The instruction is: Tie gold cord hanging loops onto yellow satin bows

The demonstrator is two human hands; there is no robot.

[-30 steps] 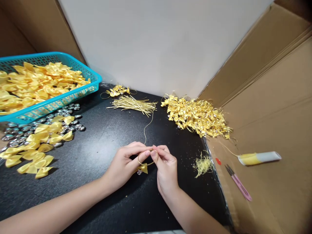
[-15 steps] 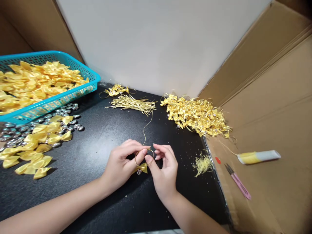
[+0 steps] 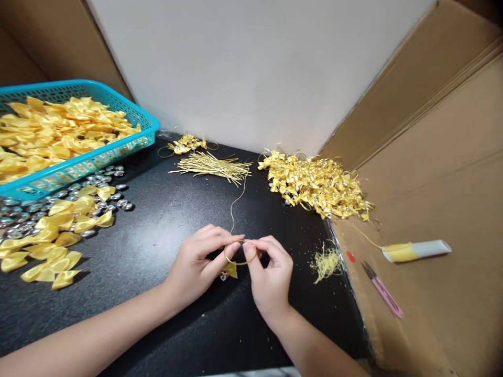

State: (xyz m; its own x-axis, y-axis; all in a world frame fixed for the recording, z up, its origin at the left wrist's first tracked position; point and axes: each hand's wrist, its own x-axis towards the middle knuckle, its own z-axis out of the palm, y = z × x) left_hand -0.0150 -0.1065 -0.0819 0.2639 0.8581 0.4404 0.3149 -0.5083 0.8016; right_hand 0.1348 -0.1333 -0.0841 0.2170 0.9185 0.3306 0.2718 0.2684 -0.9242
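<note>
Here, the left hand and right hand pinch the far edge of a thin golden cord loop, its wider axis crosswise between them; a small yellow satin bow sits at its near side, closer to the left hand, over the black table.

no readable text, no legible labels or brands, no numbers, no signs

On a black tabletop lie silver oval beads and yellow satin bows at left; straight gold cords, a thin yellow thread and heaped gold-looped yellow bows behind; tangled thread scraps at right.
</note>
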